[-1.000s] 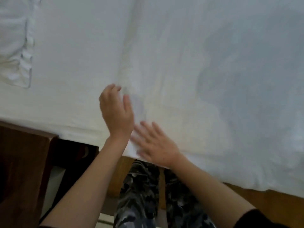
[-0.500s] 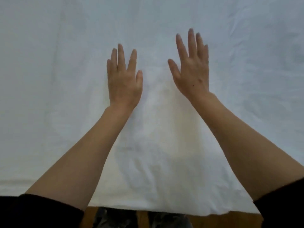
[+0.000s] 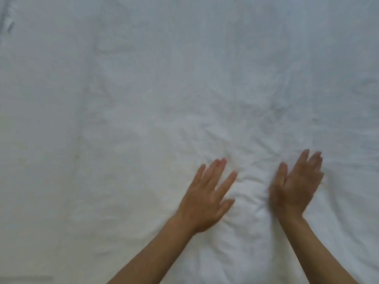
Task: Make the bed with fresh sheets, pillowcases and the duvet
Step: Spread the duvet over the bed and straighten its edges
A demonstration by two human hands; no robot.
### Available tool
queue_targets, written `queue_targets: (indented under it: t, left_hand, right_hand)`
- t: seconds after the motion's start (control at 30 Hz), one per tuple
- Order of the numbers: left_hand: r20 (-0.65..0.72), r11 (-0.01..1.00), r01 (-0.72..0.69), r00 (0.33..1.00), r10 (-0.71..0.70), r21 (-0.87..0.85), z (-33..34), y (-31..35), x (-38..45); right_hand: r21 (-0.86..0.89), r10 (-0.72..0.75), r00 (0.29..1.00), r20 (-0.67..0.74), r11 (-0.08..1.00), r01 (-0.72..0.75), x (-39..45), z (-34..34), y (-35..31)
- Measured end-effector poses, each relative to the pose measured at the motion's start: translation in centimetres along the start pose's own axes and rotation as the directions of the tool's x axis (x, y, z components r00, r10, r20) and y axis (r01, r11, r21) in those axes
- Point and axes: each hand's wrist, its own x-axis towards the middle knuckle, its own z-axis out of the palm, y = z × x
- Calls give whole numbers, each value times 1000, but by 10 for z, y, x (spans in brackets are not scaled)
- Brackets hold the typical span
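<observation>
A white duvet (image 3: pixel 143 99) fills the whole head view, spread flat over the bed. My left hand (image 3: pixel 207 195) lies palm down on it at lower centre, fingers spread. My right hand (image 3: pixel 295 187) rests flat on the fabric a little to the right, fingers apart and slightly blurred. Between and above the two hands the cloth is bunched into a cluster of creases (image 3: pixel 252 171). Both forearms reach in from the bottom edge. Neither hand holds anything.
A seam or pillowcase edge (image 3: pixel 9 25) shows faintly at the top left corner. White fabric covers everything else in sight; the bed's edges and the floor are out of frame.
Both hands have slid down and to the right across the fabric and sit closer together. The view has moved further onto the bed, so its near edge and the floor are gone.
</observation>
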Motion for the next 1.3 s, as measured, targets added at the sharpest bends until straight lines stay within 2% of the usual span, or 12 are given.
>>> queue_targets:
  t: [0.1, 0.2, 0.3, 0.37, 0.43, 0.5, 0.57, 0.63, 0.73, 0.97, 1.23, 1.3]
  left_hand:
    - [-182, 956, 230, 963, -197, 182, -43, -83, 67]
    - [-231, 874, 400, 910, -344, 275, -87, -149, 121]
    - [-185, 823, 485, 875, -448, 296, -112, -194, 155]
    - [-175, 792, 529, 848, -500, 303, -116, -221, 157]
    - [-152, 758, 595, 803, -577, 266, -109, -249, 133]
    - [-151, 692, 689, 724, -674, 216, -94, -261, 84]
    - [-203, 643, 747, 665, -719, 171, -79, -256, 31]
    - [-243, 550, 827, 560, -792, 112, -71, -243, -8]
    - [-236, 437, 899, 426, -873, 7, -68, -225, -42]
    - [-226, 482, 873, 485, -845, 71, -52, -162, -140]
    - [-310, 403, 915, 386, -869, 10, -17, -87, -265]
    - [-303, 410, 912, 388, -870, -7, -8, -73, -296]
  right_hand:
    - [-1, -332, 943, -34, 943, 332, 43, 16, -89]
    - [-85, -592, 806, -20, 804, 588, 73, 26, -186]
    - [-112, -696, 714, 72, 706, 699, 94, 34, -272]
    - [-129, -687, 708, 165, 696, 706, 112, 46, -293]
    - [-172, -587, 779, 220, 763, 623, 132, 61, -267]
    - [-221, -415, 897, 153, 870, 440, 144, 68, -206]
    - [-230, -257, 965, 53, 937, 262, 142, 62, -144]
    - [-200, -126, 992, 16, 972, 127, 130, 51, -103]
    - [-198, -76, 994, 72, 976, 89, 103, 38, -63]
    - [-145, -105, 989, 108, 982, 120, -25, 29, 20]
    - [-200, -210, 963, 169, 949, 242, -162, 16, 101]
    - [-201, -240, 955, 177, 941, 274, -197, 18, 118]
